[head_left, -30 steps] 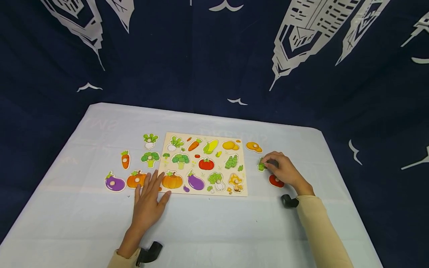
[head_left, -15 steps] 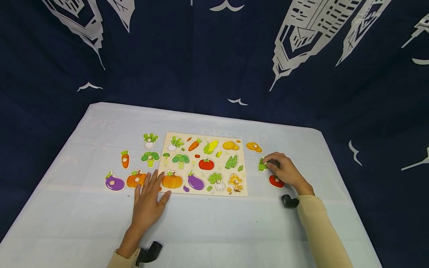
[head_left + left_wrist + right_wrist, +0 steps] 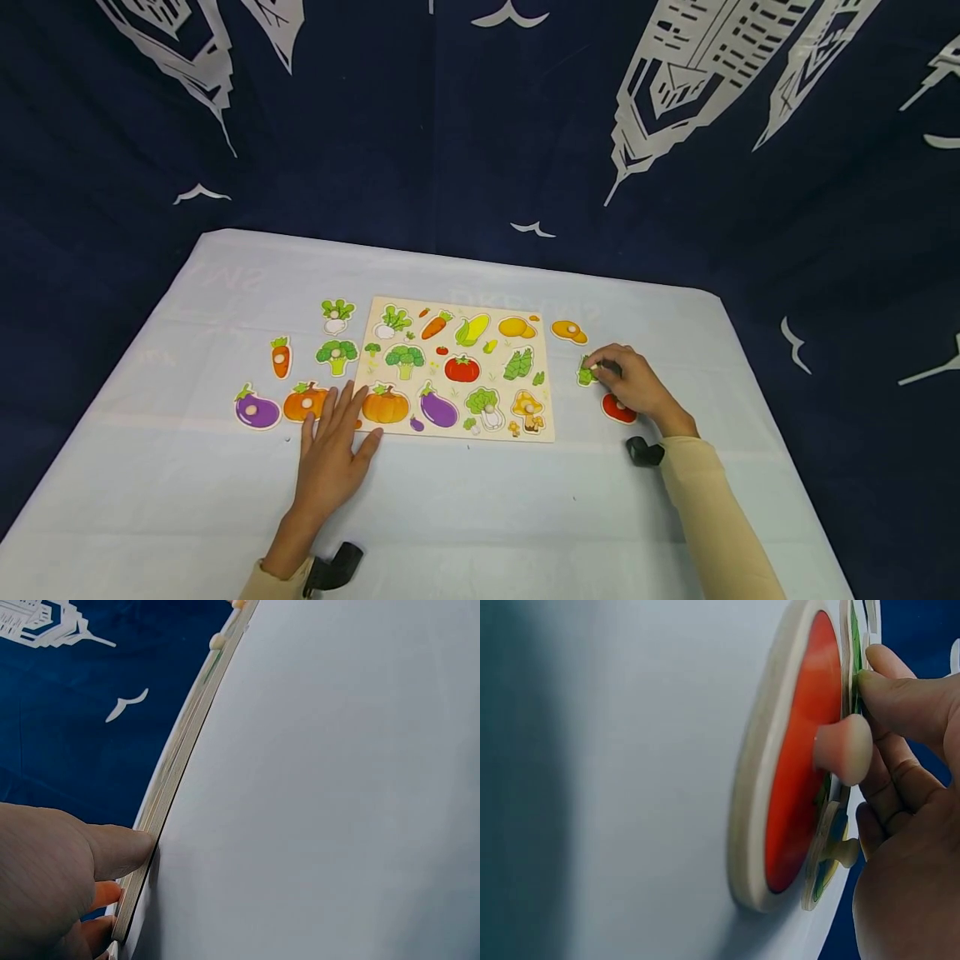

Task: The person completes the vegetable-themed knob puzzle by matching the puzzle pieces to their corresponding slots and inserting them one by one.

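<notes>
A wooden vegetable puzzle board [image 3: 427,375] lies mid-table, with pictured vegetables across its face. My left hand [image 3: 333,458] rests with spread, straight fingers over the board's lower left corner. The thumb [image 3: 124,851] touches the board's front edge in the left wrist view. Right of the board, my right hand [image 3: 637,385] pinches a small green vegetable puzzle piece [image 3: 584,377] between thumb and index finger, and partly covers it. Just below that hand lies a red tomato piece [image 3: 618,409], whose round knob [image 3: 847,750] looms close in the right wrist view.
Knobbed pieces lie left of the board: turnip [image 3: 337,317], carrot [image 3: 281,358], broccoli [image 3: 337,357], eggplant [image 3: 257,410] and pumpkin [image 3: 302,402]. A potato piece [image 3: 568,330] is at upper right. The right wrist view shows another knobbed piece [image 3: 826,862]. A dark printed cloth [image 3: 420,142] hangs behind.
The right wrist has shifted very slightly left, its fingertips staying at the green piece. My left hand and the board have kept their places.
</notes>
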The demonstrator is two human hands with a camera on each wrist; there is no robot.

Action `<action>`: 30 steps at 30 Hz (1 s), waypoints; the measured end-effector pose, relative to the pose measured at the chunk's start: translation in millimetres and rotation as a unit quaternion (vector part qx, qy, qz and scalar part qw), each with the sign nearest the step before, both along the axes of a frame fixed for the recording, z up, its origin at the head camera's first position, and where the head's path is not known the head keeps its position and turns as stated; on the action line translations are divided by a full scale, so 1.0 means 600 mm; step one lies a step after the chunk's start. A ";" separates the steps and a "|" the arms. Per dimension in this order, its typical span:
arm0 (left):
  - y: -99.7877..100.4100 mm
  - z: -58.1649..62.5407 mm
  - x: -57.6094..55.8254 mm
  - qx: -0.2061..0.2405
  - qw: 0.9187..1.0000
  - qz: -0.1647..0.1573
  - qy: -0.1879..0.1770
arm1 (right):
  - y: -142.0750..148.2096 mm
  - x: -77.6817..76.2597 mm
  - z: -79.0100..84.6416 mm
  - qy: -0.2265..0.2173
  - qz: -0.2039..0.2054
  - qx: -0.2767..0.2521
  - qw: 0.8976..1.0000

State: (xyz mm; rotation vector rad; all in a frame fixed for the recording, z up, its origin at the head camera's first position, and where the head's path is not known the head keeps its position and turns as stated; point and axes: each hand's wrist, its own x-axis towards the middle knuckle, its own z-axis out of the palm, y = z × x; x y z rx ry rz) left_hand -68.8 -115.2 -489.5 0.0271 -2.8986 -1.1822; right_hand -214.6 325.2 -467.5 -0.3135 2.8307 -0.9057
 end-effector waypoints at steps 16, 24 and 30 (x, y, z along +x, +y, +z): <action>-0.001 0.001 -0.001 0.001 1.000 -0.001 -0.012 | -0.004 0.001 0.000 0.023 0.002 -0.007 1.000; -0.002 0.003 -0.001 0.001 1.000 -0.003 -0.010 | -0.008 -0.002 0.004 0.035 0.011 -0.002 0.999; -0.001 -0.001 -0.001 0.003 1.000 -0.002 -0.008 | -0.013 -0.001 0.007 0.039 0.006 -0.003 0.999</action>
